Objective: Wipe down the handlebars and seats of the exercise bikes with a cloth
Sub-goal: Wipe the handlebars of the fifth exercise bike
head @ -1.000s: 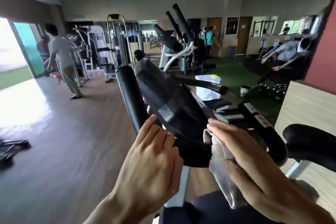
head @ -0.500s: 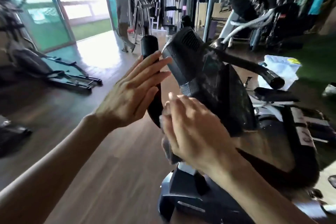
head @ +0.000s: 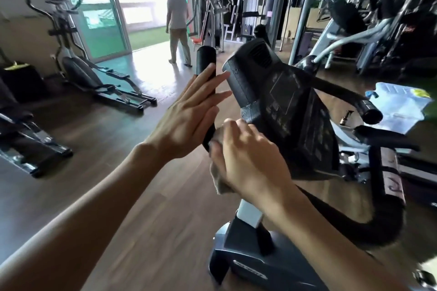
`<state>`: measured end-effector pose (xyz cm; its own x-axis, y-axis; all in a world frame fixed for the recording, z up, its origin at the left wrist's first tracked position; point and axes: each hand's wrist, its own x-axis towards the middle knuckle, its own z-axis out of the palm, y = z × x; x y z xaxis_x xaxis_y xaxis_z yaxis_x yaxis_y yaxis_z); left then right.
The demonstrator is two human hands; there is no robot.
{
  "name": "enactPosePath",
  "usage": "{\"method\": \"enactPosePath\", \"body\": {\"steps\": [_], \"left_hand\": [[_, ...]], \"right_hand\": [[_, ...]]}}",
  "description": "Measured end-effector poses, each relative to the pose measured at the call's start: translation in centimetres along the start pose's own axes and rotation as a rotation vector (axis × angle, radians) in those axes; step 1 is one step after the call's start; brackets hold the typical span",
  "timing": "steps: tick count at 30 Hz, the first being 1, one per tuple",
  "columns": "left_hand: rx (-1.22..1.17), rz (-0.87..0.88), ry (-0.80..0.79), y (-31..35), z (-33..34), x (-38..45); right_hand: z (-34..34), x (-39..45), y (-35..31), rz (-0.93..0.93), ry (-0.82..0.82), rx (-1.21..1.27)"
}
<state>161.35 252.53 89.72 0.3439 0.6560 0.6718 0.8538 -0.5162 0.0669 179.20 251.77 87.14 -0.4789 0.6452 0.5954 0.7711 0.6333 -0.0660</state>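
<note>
An exercise bike fills the middle of the head view, with a black console point(head: 286, 106) tilted toward me. Its left handlebar point(head: 206, 59) is a black foam grip standing upright; the right handlebar point(head: 369, 113) reaches away to the right. My left hand point(head: 189, 116) lies against the left grip with fingers straight, the tips near the console's edge. My right hand point(head: 250, 160) grips a grey cloth point(head: 218, 179) wrapped round the lower part of that grip, just below the left hand. The seat is out of view.
An elliptical trainer point(head: 78, 71) stands at the left by the glass doors, another machine point(head: 28, 146) at the left edge. A person point(head: 177, 21) walks away near the doorway. Weight machines point(head: 236, 12) line the back. A blue-white bag point(head: 399, 108) lies at right on the wooden floor point(head: 132, 208).
The view has swung left toward the glass doors. My right hand with the cloth moved from the console's right side across to the lower left handlebar. My left hand rose along that grip.
</note>
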Motion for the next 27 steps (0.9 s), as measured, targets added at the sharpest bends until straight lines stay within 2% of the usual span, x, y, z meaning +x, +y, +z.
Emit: {"method": "enactPosePath", "body": {"steps": [3, 7, 10, 16, 20, 23, 27], "left_hand": [[-0.007, -0.005, -0.002, 0.1, -0.3, -0.2], [-0.023, -0.044, 0.043, 0.8, 0.3, -0.3], [-0.023, -0.089, 0.065, 1.3, 1.2, -0.2], [-0.041, -0.132, 0.014, 1.3, 0.7, 0.0], [0.032, -0.156, 0.059, 1.8, 1.0, -0.2], [0.087, -0.252, 0.054, 3.6, 1.0, 0.4], [0.112, -0.445, -0.041, 8.9, 3.8, 0.2]], "right_hand": [[0.2, -0.1, -0.3, -0.03, -0.01, -0.021], [-1.5, -4.5, 2.3, -0.075, -0.047, 0.015], [-2.1, -6.4, 3.5, -0.067, 0.004, 0.036], [-0.3, -1.3, 1.0, -0.025, 0.016, 0.026], [-0.9, -3.6, 2.0, -0.078, 0.016, 0.018], [-2.0, -7.2, 4.3, -0.101, -0.001, -0.06], [-3.5, -11.9, 9.1, -0.196, -0.001, -0.111]]}}
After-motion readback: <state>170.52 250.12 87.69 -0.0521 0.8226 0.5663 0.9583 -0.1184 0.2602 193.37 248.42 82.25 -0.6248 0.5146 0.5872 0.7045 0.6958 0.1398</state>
